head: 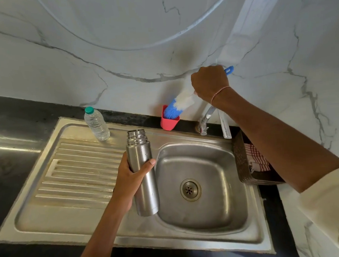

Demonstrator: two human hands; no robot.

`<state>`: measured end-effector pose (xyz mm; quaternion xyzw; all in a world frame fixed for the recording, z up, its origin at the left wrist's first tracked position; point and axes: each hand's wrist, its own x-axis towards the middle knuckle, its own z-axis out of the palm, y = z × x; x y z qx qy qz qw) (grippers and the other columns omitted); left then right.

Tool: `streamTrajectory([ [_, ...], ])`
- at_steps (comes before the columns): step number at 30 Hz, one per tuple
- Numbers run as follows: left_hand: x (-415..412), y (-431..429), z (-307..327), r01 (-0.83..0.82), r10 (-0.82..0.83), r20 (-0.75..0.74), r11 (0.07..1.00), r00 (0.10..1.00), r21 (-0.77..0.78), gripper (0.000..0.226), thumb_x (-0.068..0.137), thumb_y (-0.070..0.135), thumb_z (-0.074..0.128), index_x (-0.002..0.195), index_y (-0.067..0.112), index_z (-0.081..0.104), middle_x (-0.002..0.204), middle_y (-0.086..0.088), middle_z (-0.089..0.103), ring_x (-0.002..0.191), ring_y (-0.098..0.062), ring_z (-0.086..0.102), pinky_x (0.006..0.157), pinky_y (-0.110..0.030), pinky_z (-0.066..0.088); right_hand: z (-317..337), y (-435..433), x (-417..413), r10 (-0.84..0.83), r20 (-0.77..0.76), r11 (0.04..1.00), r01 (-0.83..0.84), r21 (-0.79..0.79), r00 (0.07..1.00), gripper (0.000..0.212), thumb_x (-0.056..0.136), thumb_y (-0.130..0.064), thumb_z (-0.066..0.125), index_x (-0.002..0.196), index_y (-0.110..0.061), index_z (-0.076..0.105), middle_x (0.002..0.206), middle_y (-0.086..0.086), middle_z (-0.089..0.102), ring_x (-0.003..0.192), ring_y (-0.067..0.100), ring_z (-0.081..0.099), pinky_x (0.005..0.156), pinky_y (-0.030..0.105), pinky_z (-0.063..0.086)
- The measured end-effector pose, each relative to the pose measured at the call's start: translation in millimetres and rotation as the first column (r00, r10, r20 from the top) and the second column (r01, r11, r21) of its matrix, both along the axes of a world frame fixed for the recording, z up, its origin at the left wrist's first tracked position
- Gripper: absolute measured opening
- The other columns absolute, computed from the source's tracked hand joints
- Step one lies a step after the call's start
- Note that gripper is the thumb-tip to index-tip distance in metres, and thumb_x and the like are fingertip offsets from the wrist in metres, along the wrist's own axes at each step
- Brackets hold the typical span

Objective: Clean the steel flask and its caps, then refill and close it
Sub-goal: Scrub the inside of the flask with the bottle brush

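One uncapped steel flask (143, 175), gripped by left hand (131, 177). One blue-white bristle bottle brush (180, 104), gripped by right hand (210, 84), above one red holder (169, 123). One clear plastic bottle (96, 124).

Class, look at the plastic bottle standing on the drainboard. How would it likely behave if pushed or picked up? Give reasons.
The bottle is tall and narrow, so a push near its cap would probably tip it. Its round body would then likely roll. Thin ribbed plastic suggests it dents under a firm squeeze.
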<state>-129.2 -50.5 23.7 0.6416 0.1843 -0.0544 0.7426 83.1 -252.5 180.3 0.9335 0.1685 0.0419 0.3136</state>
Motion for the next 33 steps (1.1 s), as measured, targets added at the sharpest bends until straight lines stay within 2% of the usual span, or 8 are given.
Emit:
streamTrajectory([
  [2, -0.3, -2.8, 0.7, 0.009, -0.009, 0.001, 1.000, 1.000, 0.006, 0.053, 0.070, 0.040, 0.089, 0.116, 0.033, 0.064, 0.102, 0.001, 0.076, 0.095, -0.023, 0.074, 0.088, -0.048, 0.060, 8.2, -7.2, -3.6, -0.003, 0.026, 1.000, 0.003, -0.005, 1.000, 0.026, 0.097, -0.016, 0.062, 0.076, -0.011, 0.047, 0.059, 0.005, 0.029, 0.064, 0.027, 0.046, 0.065, 0.036, 0.035],
  [6, -3.2, -7.4, 2.4, 0.017, -0.017, 0.003, 1.000, 1.000, 0.019, 0.052, 0.071, 0.036, 0.092, 0.116, 0.032, 0.064, 0.102, 0.001, 0.076, 0.094, -0.023, 0.074, 0.089, -0.050, 0.060, 25.2, -19.4, -15.8, -0.029, 0.097, 1.000, 0.028, 0.008, 0.995, 0.018, 0.097, -0.024, 0.068, 0.087, -0.011, 0.060, 0.068, 0.007, 0.045, 0.063, 0.028, 0.047, 0.065, 0.036, 0.037],
  [12, -10.3, -9.4, 6.5, 0.028, -0.028, 0.011, 0.999, 1.000, 0.031, 0.058, 0.064, 0.044, 0.088, 0.115, 0.030, 0.065, 0.100, -0.003, 0.076, 0.094, -0.028, 0.074, 0.084, -0.047, 0.060, 43.7, -33.8, -39.0, -0.051, 0.169, 0.998, 0.045, 0.041, 0.984, 0.023, 0.096, -0.027, 0.071, 0.084, -0.012, 0.057, 0.072, 0.008, 0.057, 0.071, 0.032, 0.065, 0.066, 0.036, 0.037],
  [17, -15.3, -9.7, 9.0, 0.033, -0.033, 0.011, 0.998, 0.999, 0.044, 0.064, 0.059, 0.050, 0.089, 0.115, 0.031, 0.064, 0.100, -0.002, 0.076, 0.091, -0.024, 0.075, 0.082, -0.045, 0.061, 43.6, -48.4, -62.9, -0.124, 0.199, 0.986, 0.099, 0.131, 0.972, 0.017, 0.099, -0.023, 0.065, 0.086, -0.012, 0.067, 0.057, 0.003, 0.035, 0.061, 0.025, 0.049, 0.064, 0.036, 0.036],
  [19, -16.5, -9.8, 8.8, 0.031, -0.032, 0.013, 0.999, 0.999, 0.043, 0.058, 0.064, 0.044, 0.089, 0.115, 0.032, 0.063, 0.100, -0.003, 0.076, 0.091, -0.025, 0.075, 0.082, -0.045, 0.060, 28.7, -50.5, -74.4, -0.170, 0.198, 0.971, 0.130, 0.201, 0.965, 0.016, 0.100, -0.025, 0.064, 0.088, -0.015, 0.068, 0.057, 0.002, 0.033, 0.063, 0.025, 0.054, 0.064, 0.035, 0.035],
  [24, -19.4, -12.1, 5.4, 0.038, -0.039, 0.013, 0.998, 0.999, 0.041, 0.048, 0.077, 0.032, 0.091, 0.116, 0.030, 0.063, 0.098, -0.003, 0.075, 0.091, -0.025, 0.074, 0.077, -0.040, 0.058, -27.5, -58.2, -101.1, -0.308, 0.128, 0.903, 0.247, 0.352, 0.943, 0.022, 0.099, -0.014, 0.058, 0.077, -0.018, 0.059, 0.057, -0.001, 0.035, 0.061, 0.022, 0.052, 0.059, 0.032, 0.037],
  [29, -20.8, -11.0, 5.2, 0.044, -0.045, 0.011, 0.998, 0.999, 0.042, 0.043, 0.082, 0.028, 0.087, 0.117, 0.029, 0.062, 0.098, -0.002, 0.075, 0.089, -0.022, 0.075, 0.074, -0.038, 0.058, -61.7, -69.2, -116.5, -0.410, 0.174, 0.811, 0.272, 0.517, 0.895, 0.026, 0.063, 0.001, 0.078, 0.059, -0.016, 0.059, 0.048, -0.003, 0.030, 0.042, 0.019, 0.030, 0.048, 0.022, 0.025],
  [33, -21.0, -12.4, 3.1, 0.058, -0.058, -0.010, 0.998, 0.998, 0.034, 0.059, 0.071, 0.048, 0.088, 0.121, 0.033, 0.060, 0.103, 0.001, 0.075, 0.093, -0.019, 0.075, 0.079, -0.041, 0.059, -72.1, -77.3, -131.4, -0.474, 0.162, 0.695, 0.254, 0.673, 0.866, 0.022, 0.081, -0.021, 0.082, 0.065, -0.018, 0.068, 0.050, 0.000, 0.044, 0.041, 0.025, 0.042, 0.050, 0.025, 0.028],
])
